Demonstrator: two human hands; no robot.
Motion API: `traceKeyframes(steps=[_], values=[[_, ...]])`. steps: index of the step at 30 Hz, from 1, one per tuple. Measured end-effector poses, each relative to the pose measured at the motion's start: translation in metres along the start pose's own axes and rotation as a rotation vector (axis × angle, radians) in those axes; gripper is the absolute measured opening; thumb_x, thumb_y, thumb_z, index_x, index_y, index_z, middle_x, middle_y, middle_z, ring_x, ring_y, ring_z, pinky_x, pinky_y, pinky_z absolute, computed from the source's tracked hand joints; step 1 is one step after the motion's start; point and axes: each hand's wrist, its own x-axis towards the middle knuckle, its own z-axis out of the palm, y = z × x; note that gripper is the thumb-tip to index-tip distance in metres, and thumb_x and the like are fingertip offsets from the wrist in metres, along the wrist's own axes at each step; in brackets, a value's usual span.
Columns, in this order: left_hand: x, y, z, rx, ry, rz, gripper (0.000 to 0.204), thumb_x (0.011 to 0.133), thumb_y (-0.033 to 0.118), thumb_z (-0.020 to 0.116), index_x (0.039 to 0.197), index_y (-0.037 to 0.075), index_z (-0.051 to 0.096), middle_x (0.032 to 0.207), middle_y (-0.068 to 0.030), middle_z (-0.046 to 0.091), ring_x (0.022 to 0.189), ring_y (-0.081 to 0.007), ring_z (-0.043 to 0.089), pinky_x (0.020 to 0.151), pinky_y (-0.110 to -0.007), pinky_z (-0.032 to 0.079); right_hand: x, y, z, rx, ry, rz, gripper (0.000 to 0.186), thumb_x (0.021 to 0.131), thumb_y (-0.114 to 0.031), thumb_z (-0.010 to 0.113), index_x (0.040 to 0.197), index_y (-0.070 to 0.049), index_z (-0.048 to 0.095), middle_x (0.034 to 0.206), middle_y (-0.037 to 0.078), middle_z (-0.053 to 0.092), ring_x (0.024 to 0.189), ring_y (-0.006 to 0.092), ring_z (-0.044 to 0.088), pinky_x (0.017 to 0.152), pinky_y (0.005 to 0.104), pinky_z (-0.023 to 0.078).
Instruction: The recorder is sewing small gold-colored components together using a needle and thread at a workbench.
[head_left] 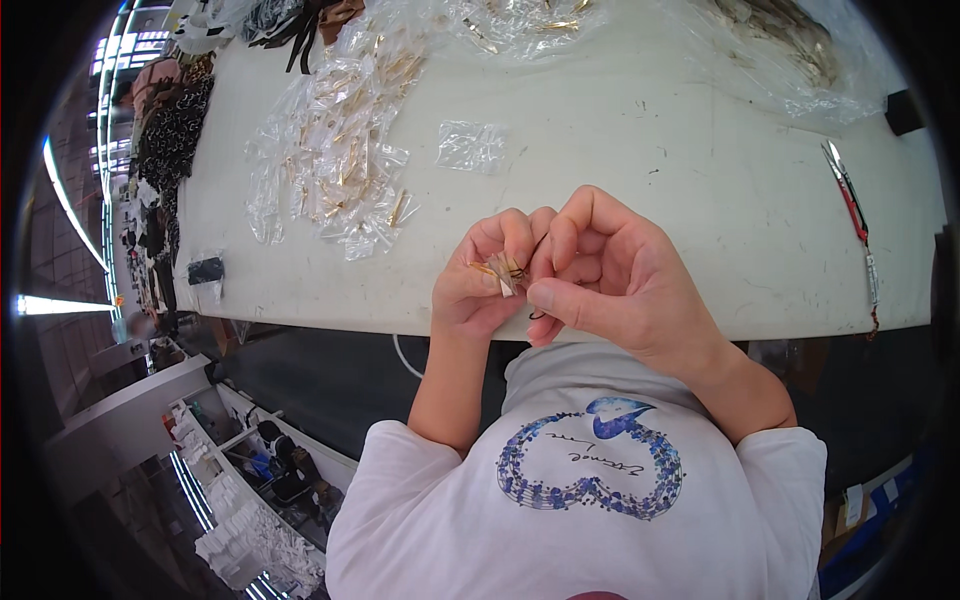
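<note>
Above the table's near edge, my two hands meet close together. My left hand (470,290) is closed on a small tag (505,280) with pale, gold and dark parts; its exact kind is too small to tell. Thin black cord (541,243) runs from the tag into the fingers of my right hand (635,280). Thumb and fingertips of the right hand are pinched together on this cord, and a short dark loop shows below them. Just beyond my hands lies a small clear plastic bag (471,147), flat on the white table (600,130).
Left of my hands spreads a pile of small clear bags with gold pieces (345,150). Red-handled scissors (853,205) lie at the right. A large clear plastic bag (790,60) sits at the far right, and dark patterned fabric (175,130) lines the left edge.
</note>
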Motion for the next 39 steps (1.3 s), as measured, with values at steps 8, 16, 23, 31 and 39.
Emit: traceKeyframes(steps=[8, 16, 23, 31, 39], values=[[-0.003, 0.002, 0.003, 0.111, 0.079, 0.031, 0.018, 0.081, 0.012, 0.073, 0.092, 0.004, 0.061, 0.094, -0.0116, 0.064, 0.083, -0.0195, 0.065, 0.070, -0.032, 0.054, 0.000, -0.002, -0.003, -0.192, 0.013, -0.062, 0.024, 0.091, 0.002, 0.062, 0.115, 0.002, 0.056, 0.092, 0.002, 0.059, 0.077, 0.0062, 0.063, 0.064, 0.0206, 0.057], [0.000, 0.006, -0.002, 0.133, 0.021, -0.076, 0.022, 0.083, 0.015, 0.073, 0.097, 0.003, 0.060, 0.097, -0.0115, 0.064, 0.083, -0.0207, 0.064, 0.073, -0.033, 0.053, 0.002, -0.013, -0.006, -0.293, 0.027, -0.026, 0.024, 0.093, -0.005, 0.061, 0.117, 0.003, 0.061, 0.091, 0.002, 0.062, 0.076, 0.0063, 0.063, 0.058, 0.0187, 0.052], [0.005, 0.004, 0.003, 0.090, -0.022, -0.047, 0.021, 0.083, 0.018, 0.074, 0.089, 0.007, 0.057, 0.087, -0.0038, 0.051, 0.088, -0.0185, 0.051, 0.071, -0.029, 0.043, 0.008, -0.017, -0.019, -0.091, 0.092, -0.015, 0.015, 0.096, -0.016, 0.062, 0.103, -0.003, 0.063, 0.093, 0.005, 0.067, 0.081, 0.0093, 0.064, 0.063, 0.0230, 0.053], [0.001, 0.010, 0.002, -0.093, 0.090, 0.015, 0.018, 0.084, 0.019, 0.072, 0.092, 0.012, 0.057, 0.092, -0.0025, 0.047, 0.095, -0.0170, 0.047, 0.072, -0.026, 0.041, -0.007, -0.059, -0.054, 0.022, 0.472, -0.432, 0.019, 0.100, -0.015, 0.055, 0.112, -0.001, 0.059, 0.099, 0.008, 0.065, 0.093, 0.0180, 0.065, 0.103, 0.0372, 0.048], [0.000, 0.013, -0.004, -0.099, 0.145, 0.008, 0.015, 0.089, 0.018, 0.068, 0.099, 0.013, 0.057, 0.099, -0.0023, 0.050, 0.094, -0.0150, 0.046, 0.073, -0.026, 0.041, -0.055, -0.099, -0.114, -0.019, 0.247, -0.674, 0.019, 0.101, -0.009, 0.050, 0.116, 0.001, 0.054, 0.109, 0.009, 0.059, 0.104, 0.0178, 0.060, 0.116, 0.0526, 0.035]])
